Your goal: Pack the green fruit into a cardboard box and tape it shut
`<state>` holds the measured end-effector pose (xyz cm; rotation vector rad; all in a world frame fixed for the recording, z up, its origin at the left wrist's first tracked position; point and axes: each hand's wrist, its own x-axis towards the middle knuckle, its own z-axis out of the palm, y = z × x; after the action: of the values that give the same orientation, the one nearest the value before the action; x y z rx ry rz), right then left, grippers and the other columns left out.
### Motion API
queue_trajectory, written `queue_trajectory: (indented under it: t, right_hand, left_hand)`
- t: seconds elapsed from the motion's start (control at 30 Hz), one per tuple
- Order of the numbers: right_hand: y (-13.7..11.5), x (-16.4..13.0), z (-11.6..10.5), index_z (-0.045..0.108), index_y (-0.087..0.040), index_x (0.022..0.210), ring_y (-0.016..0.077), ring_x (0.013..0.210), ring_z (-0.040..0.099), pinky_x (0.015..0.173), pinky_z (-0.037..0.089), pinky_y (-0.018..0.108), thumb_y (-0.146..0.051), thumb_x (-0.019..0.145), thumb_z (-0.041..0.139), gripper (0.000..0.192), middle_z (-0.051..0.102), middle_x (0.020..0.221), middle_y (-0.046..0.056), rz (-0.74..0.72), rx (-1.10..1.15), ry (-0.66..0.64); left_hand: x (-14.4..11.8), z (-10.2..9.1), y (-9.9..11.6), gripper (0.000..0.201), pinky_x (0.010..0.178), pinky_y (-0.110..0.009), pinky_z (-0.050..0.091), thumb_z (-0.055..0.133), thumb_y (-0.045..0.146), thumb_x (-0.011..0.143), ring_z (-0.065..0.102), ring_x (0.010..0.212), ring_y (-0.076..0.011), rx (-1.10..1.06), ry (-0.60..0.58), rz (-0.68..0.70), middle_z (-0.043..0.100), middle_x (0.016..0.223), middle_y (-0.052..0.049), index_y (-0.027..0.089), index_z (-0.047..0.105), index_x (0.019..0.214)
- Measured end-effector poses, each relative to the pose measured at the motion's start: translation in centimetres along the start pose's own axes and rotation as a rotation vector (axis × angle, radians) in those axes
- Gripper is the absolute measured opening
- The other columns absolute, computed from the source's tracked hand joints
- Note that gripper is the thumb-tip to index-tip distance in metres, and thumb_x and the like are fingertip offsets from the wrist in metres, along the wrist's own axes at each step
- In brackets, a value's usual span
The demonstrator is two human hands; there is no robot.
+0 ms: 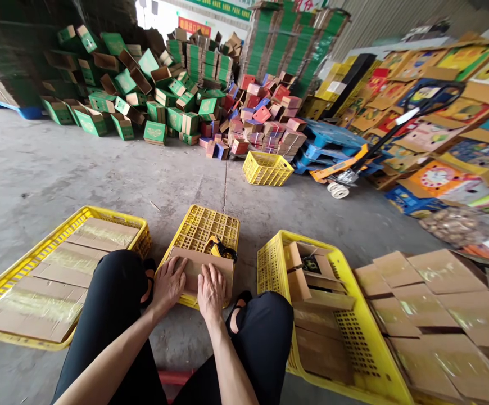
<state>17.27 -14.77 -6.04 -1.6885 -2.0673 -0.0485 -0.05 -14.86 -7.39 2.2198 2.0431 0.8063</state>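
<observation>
A small cardboard box (194, 272) rests on an upturned yellow plastic crate (204, 221) between my knees. My left hand (169, 282) lies on the box's left part, its fingers stretched out. On the right part of the box, my right hand (211, 288) presses down, fingers extended and flat. Just behind the box, on the crate, is a yellow and black tape dispenser (218, 247). What lies under my palms is hidden.
At left, a yellow crate (120, 212) holds taped boxes (69, 257). At right, another yellow crate (365, 343) contains boxes, one with open flaps (301, 284). Stacked taped boxes (434, 306) stand beyond it. Farther off are a yellow basket (267, 170), a pallet jack (349, 169) and heaped green cartons (155, 132).
</observation>
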Motion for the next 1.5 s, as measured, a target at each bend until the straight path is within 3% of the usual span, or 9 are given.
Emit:
queue_trajectory:
  t: [0.23, 0.4, 0.5, 0.7, 0.93, 1.17, 1.3, 1.5]
  right_hand:
    - [2.0, -0.3, -0.5, 0.068, -0.018, 0.14, 0.03, 0.134, 0.058, 0.115, 0.042, 0.049, -0.036, 0.114, 0.028, 0.052, 0.064, 0.147, 0.015, 0.037, -0.008, 0.026]
    - [4.3, -1.1, 0.1, 0.065, -0.019, 0.144, 0.0311, 0.143, 0.053, 0.118, 0.039, 0.055, -0.04, 0.114, 0.024, 0.055, 0.059, 0.153, 0.016, 0.135, -0.044, 0.032]
    - [5.8, -1.5, 0.7, 0.063, -0.016, 0.147, 0.0303, 0.144, 0.053, 0.115, 0.045, 0.051, -0.044, 0.114, 0.019, 0.062, 0.056, 0.156, 0.018, 0.172, -0.008, 0.025]
    - [7.5, -2.8, 1.6, 0.055, -0.01, 0.154, 0.0298, 0.148, 0.051, 0.117, 0.049, 0.047, -0.047, 0.113, 0.021, 0.065, 0.053, 0.157, 0.022, 0.09, 0.069, 0.079]
    - [7.2, -5.6, 1.6, 0.05, -0.009, 0.157, 0.0324, 0.151, 0.047, 0.119, 0.048, 0.047, -0.045, 0.112, 0.029, 0.061, 0.047, 0.162, 0.022, 0.05, -0.005, 0.052]
    - [5.6, -6.5, 1.1, 0.055, -0.007, 0.153, 0.0388, 0.15, 0.046, 0.117, 0.048, 0.052, -0.048, 0.112, 0.031, 0.063, 0.045, 0.162, 0.025, 0.027, -0.11, 0.027]
    - [4.4, -6.7, 0.6, 0.056, -0.008, 0.153, 0.0438, 0.152, 0.04, 0.117, 0.044, 0.058, -0.048, 0.111, 0.035, 0.061, 0.043, 0.164, 0.024, 0.008, -0.165, -0.015]
    - [2.4, -7.1, 0.2, 0.052, -0.016, 0.158, 0.0421, 0.154, 0.038, 0.121, 0.036, 0.062, -0.047, 0.11, 0.039, 0.058, 0.043, 0.165, 0.019, -0.045, -0.141, -0.075]
  left_hand:
    - [-0.3, 0.4, -0.7, 0.05, 0.116, -0.048, 0.042, 0.043, 0.027, 0.103, 0.047, 0.145, -0.0323, -0.024, -0.004, -0.006, 0.055, 0.153, -0.014, 0.021, 0.058, 0.151]
    - [-0.4, 0.8, -0.8, 0.05, 0.116, -0.048, 0.043, 0.037, 0.029, 0.106, 0.046, 0.147, -0.0308, -0.03, -0.006, -0.026, 0.05, 0.157, -0.014, 0.02, 0.057, 0.151]
    - [-0.5, 0.9, -0.7, 0.05, 0.117, -0.05, 0.043, 0.037, 0.029, 0.106, 0.044, 0.148, -0.0312, -0.052, 0.011, -0.029, 0.048, 0.158, -0.014, 0.022, 0.056, 0.151]
    - [-1.1, 1.2, -0.7, 0.054, 0.122, -0.051, 0.036, 0.037, 0.029, 0.107, 0.035, 0.154, -0.0301, -0.099, 0.031, -0.008, 0.039, 0.165, -0.01, 0.029, 0.043, 0.16]
    - [-2.4, 1.7, -0.1, 0.058, 0.124, -0.061, 0.027, 0.038, 0.034, 0.107, 0.029, 0.158, -0.0385, -0.029, -0.001, 0.008, 0.032, 0.171, -0.018, 0.019, 0.042, 0.163]
    - [-3.9, 2.0, 1.0, 0.055, 0.125, -0.058, 0.028, 0.045, 0.031, 0.105, 0.016, 0.162, -0.0389, -0.025, 0.0, 0.146, 0.036, 0.17, -0.014, 0.022, 0.05, 0.159]
    - [-4.5, 2.3, 1.6, 0.055, 0.123, -0.06, 0.032, 0.047, 0.03, 0.105, 0.015, 0.162, -0.0418, -0.023, 0.007, 0.243, 0.029, 0.173, -0.015, 0.022, 0.048, 0.16]
    - [-5.0, 2.8, 1.9, 0.057, 0.121, -0.062, 0.036, 0.046, 0.031, 0.107, 0.011, 0.163, -0.0423, -0.019, 0.024, 0.331, 0.017, 0.178, -0.007, 0.031, 0.041, 0.163]
